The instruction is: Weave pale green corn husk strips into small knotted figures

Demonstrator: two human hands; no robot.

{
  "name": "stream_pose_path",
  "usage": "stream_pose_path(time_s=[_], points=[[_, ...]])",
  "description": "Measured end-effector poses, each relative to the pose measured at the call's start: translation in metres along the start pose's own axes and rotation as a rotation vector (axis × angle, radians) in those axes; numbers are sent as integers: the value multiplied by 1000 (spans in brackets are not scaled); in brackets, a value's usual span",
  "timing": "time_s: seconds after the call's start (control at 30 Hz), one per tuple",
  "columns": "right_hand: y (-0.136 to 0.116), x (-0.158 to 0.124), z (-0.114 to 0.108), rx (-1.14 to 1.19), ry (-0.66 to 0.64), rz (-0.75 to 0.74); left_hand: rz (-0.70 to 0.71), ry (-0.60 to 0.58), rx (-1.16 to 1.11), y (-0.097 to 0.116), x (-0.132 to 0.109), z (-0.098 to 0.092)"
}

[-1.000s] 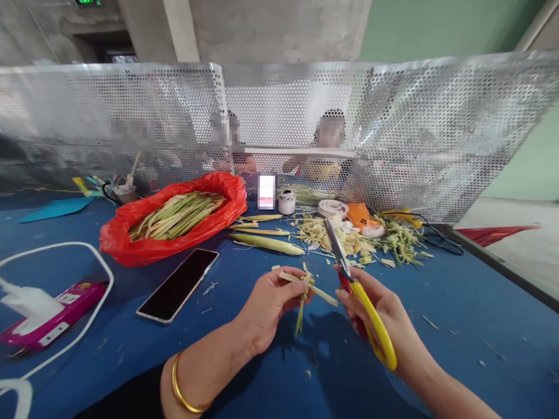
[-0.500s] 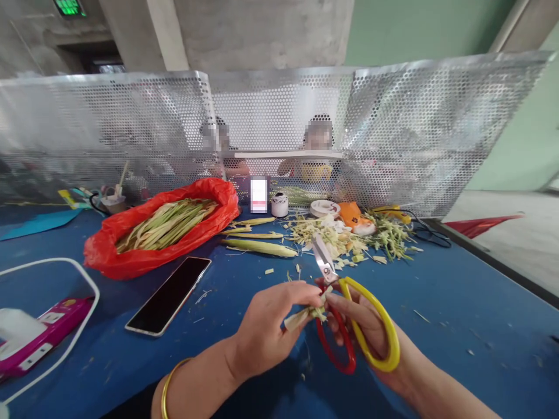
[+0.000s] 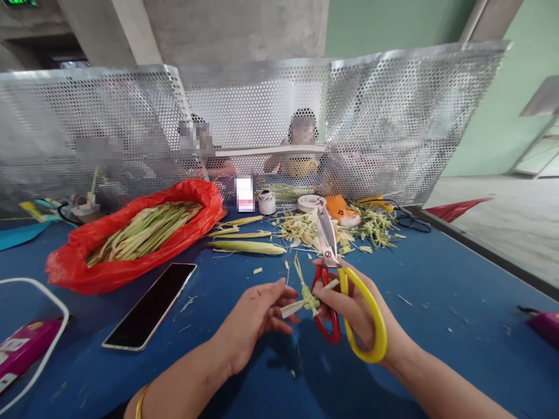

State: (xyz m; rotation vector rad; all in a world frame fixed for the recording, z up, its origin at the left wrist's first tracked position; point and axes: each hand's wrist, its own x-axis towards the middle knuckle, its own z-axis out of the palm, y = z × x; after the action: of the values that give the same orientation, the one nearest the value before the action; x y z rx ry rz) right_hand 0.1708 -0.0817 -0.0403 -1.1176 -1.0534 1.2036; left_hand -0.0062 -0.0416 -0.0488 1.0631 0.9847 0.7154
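Leaf knot (image 3: 310, 299) and scissors (image 3: 329, 255) fill the grip of my right hand (image 3: 356, 308). My left hand (image 3: 248, 320) hovers beside the knot, grip loosely parted

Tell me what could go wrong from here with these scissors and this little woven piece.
The right hand grips the scissors and also pinches the woven piece, so the piece might slip or get nicked. The left hand is close by, so a finger could perhaps get cut if the blades swing toward it.
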Motion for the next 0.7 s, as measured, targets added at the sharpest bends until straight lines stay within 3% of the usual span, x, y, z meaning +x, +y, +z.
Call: stream_pose_path(time_s=[0.1, 0.23, 0.4, 0.7], points=[[2, -1, 1, -80, -64, -39, -115, -190, -105, -3, -5, 3], [11, -2, 2, -157, -111, -60, -110, -197, -112, -6, -7, 7], [9, 1, -10, -396, -15, -211, -35, -45, -251, 0, -3, 6], [2, 1, -46, -772, -38, -230, 148, 220, -425, 16, 4, -12]])
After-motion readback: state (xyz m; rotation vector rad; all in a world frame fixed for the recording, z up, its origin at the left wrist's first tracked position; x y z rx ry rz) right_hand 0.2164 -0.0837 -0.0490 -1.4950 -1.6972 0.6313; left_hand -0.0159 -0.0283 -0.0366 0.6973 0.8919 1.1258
